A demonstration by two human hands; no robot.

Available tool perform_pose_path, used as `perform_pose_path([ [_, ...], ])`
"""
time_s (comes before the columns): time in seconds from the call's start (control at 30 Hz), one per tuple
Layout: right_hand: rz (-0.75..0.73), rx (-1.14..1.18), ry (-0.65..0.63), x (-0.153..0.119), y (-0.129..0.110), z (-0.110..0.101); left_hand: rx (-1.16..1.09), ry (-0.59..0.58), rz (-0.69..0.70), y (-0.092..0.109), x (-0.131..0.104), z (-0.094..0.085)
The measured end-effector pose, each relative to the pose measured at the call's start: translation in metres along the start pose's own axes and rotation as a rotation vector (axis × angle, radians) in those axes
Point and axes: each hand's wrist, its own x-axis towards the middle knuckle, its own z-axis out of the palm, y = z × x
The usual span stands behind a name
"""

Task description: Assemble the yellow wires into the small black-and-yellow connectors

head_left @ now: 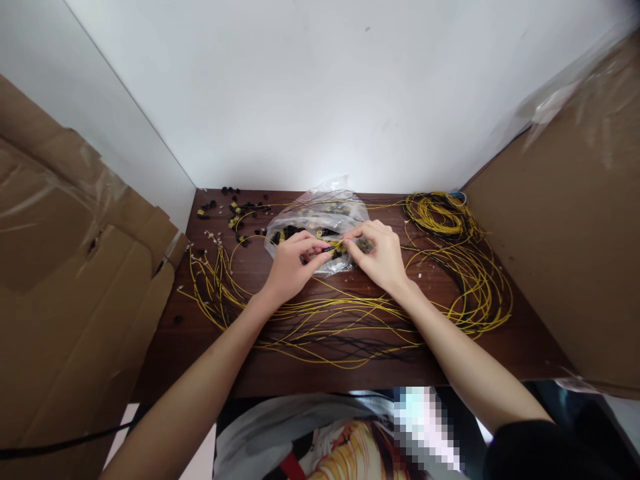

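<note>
- We have one clear plastic bag (345,187) in the middle of the dark wooden table (165,347), near the white wall (325,87), its film crumpled and its far edge standing up loosely.
- Inside the bag we make out a jumble of small black and yellow parts (289,233); some show only through the film, too blurred for us to count.
- Over the bag, our left hand (295,267) has its thumb and forefinger drawn almost together, pinching a small black piece (327,249).
- Our right hand (377,252) faces it, thumb and forefinger nearly meeting on a thin yellow wire (341,242); we cannot tell whether the wire and the piece are joined.
- Outside the bag, to its left, we find loose connectors (235,221), black and yellow, scattered on the tabletop.
- At the back right we see a wire coil (440,213) in yellow and black, with something blue (457,196) at its far edge.
- Nearer to us, long loose wires (340,307) run beneath both forearms and curve round at the right.
- Left cardboard (60,267) and right cardboard (560,220) flank the table, with clear film on both.
</note>
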Motion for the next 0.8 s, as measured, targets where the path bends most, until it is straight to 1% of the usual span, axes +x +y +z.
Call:
perform_pose_path([
  [0.33, -0.15, 0.033, -0.105, -0.0004, -0.0042, -0.0006, 0.013, -0.001, 0.004, -0.0008, -0.0003, 0.0004],
  [0.43, -0.115, 0.017, -0.083, -0.0007, -0.0039, 0.0005, 0.016, -0.002, 0.011, -0.0018, -0.0005, 0.0011],
  [0.63, -0.001, 0.006, 0.006, -0.0004, -0.0017, 0.0008, 0.006, -0.006, 0.016, -0.0042, -0.0015, 0.0026],
  [0.7, 0.005, 0.009, 0.016, -0.0001, -0.0013, 0.0004, 0.002, -0.005, 0.018, -0.0046, -0.0016, 0.0027],
  [0.8, -0.03, 0.017, -0.007, 0.0001, -0.002, -0.0003, 0.0, -0.001, 0.023, -0.0047, -0.0013, 0.0026],
])
